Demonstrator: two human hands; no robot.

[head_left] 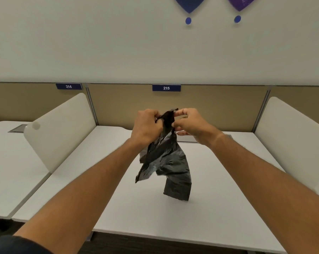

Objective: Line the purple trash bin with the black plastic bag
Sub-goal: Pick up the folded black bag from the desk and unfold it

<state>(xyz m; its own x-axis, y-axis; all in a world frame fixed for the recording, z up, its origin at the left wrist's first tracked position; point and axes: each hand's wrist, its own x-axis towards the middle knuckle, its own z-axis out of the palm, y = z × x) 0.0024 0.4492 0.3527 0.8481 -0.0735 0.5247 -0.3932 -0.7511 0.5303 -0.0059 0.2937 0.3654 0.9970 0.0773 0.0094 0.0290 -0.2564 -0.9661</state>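
Note:
A crumpled black plastic bag [166,162] hangs in the air above the white desk [136,208], partly unfolded, its lower folds dangling just over the desktop. My left hand [146,127] and my right hand [190,123] both pinch its top edge, close together at about the same height. Fingers of both hands work at the bag's upper rim. No purple trash bin is in view.
White side dividers stand at the left [59,129] and right [290,136] of the desk. A tan back panel [210,103] with a "215" label [166,88] closes the far side. Another desk [6,162] lies to the left.

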